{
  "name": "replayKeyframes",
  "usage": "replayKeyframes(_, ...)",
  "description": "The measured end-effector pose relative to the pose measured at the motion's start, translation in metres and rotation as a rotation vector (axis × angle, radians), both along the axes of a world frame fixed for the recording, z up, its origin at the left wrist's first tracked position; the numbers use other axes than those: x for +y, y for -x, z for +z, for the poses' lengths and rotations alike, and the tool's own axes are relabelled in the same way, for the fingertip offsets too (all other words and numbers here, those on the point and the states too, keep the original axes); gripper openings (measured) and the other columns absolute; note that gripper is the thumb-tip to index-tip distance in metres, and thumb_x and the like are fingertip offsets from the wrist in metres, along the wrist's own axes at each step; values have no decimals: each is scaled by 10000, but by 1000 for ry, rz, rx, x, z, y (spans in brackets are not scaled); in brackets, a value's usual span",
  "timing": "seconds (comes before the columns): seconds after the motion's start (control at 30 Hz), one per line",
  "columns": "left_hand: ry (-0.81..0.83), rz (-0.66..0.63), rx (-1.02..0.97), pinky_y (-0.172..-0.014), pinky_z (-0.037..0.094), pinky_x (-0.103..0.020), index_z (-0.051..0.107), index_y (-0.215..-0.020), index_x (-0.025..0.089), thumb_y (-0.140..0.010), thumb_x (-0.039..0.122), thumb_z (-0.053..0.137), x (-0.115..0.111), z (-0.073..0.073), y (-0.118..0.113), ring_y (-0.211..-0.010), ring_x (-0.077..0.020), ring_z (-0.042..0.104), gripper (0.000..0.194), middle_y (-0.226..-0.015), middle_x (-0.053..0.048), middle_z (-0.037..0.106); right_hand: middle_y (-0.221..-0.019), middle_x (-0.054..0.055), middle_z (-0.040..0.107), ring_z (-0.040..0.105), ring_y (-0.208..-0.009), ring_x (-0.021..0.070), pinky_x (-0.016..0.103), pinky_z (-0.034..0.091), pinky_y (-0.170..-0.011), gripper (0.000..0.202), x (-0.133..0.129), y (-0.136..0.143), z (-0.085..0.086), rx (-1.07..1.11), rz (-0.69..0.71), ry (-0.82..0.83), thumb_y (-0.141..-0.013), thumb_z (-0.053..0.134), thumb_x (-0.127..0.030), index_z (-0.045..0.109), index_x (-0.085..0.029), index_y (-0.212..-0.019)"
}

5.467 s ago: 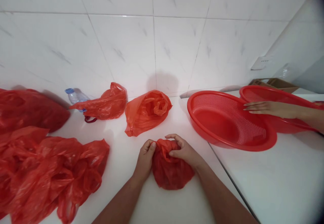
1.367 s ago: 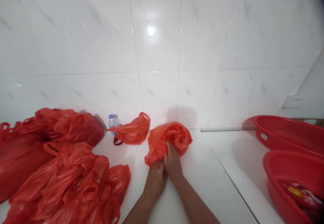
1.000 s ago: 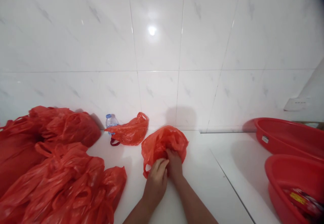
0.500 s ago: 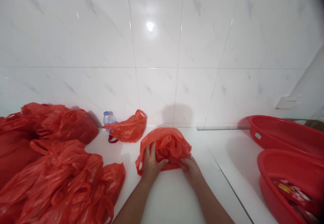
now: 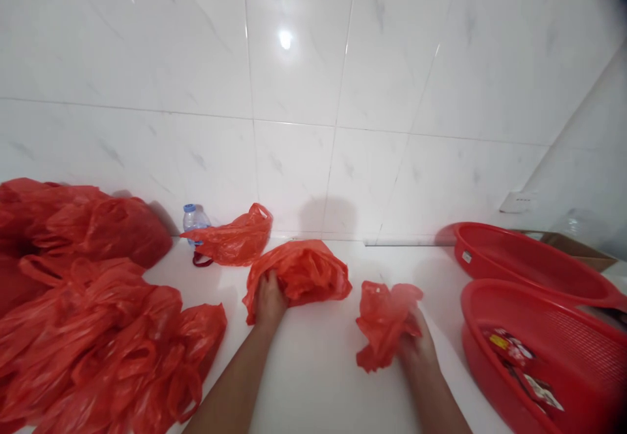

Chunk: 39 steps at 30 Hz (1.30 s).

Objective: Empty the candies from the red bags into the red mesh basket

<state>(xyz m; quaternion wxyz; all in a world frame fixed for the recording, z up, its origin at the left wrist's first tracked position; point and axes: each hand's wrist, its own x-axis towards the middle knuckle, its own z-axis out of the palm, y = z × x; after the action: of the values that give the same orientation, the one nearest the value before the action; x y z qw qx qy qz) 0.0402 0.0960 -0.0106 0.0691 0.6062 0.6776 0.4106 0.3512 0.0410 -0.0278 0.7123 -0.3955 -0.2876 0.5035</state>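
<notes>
A red plastic bag (image 5: 313, 270) lies crumpled on the white table with its mouth facing me. My left hand (image 5: 270, 300) grips its left edge, the fingertips partly hidden in the folds. To the right, my right hand (image 5: 418, 342) holds a smaller, crumpled red plastic bag (image 5: 382, 326) just apart from the first one. The fingers of that hand are partly covered by the film and slightly blurred.
A big heap of red plastic bags (image 5: 98, 336) fills the left side. Behind stand a small bottle with a blue cap (image 5: 190, 215) and another red bag (image 5: 235, 241). Two red plastic baskets (image 5: 470, 336) are at the right, the nearer holding small packets (image 5: 512, 349). A tiled wall (image 5: 294, 172) closes the back.
My right hand has pulled a smaller red bag away from the bag in the middle, toward the right. My left hand has stayed on the middle bag. The view has turned slightly right.
</notes>
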Motion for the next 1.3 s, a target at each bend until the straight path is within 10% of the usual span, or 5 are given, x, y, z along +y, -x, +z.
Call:
replayKeyframes(0.37, -63, -5, 48, -1035, 357, -493, 307, -1402, 157, -815, 279, 532, -27, 10, -19, -1312, -339, 363, 640, -1424, -182, 387, -931, 9, 662, 630, -845, 197, 347, 519, -722, 356, -21, -22, 7, -47, -21, -108, -634, 644, -192, 590, -240, -983)
replayKeyframes(0.6, -136, -514, 408, -1069, 280, -549, 492, -1303, 385, -782, 267, 602, -46, 2, -52, -1390, -355, 194, 545, -1516, 13, 292, -873, -2, 650, 616, -758, 164, 293, 499, -664, 297, -19, -21, 5, -62, 19, -112, -672, 668, -249, 596, -232, -959)
replayKeyframes(0.83, -19, -272, 332, -990, 304, -643, 451, -1351, 143, -855, 337, 501, -6, 6, -64, -1377, -445, 144, 535, -1508, -191, 252, -736, 11, 650, 598, -688, 176, 313, 490, -645, 148, -17, -9, 10, -341, 16, -135, -647, 565, -223, 620, -200, -782)
replayKeyframes(1.0, -99, -274, 337, -1032, 182, -673, 576, -1199, 221, -878, 192, 406, -29, 10, -67, -1407, -351, 124, 364, -1495, -85, 332, -773, 17, 640, 575, -740, 178, 306, 465, -685, 166, -20, 4, 19, -520, -62, -175, -610, 467, -149, 620, -190, -659)
replayKeyframes(1.3, 1, -632, -460, -1025, 356, -417, 599, -1165, 235, -859, 406, 519, -91, 6, -73, -1168, -247, 501, 360, -1238, -84, 578, -874, 38, 648, 562, -860, 197, 336, 429, -792, 307, -49, 72, 27, -1086, 22, -404, -675, 432, -19, 658, -214, -744)
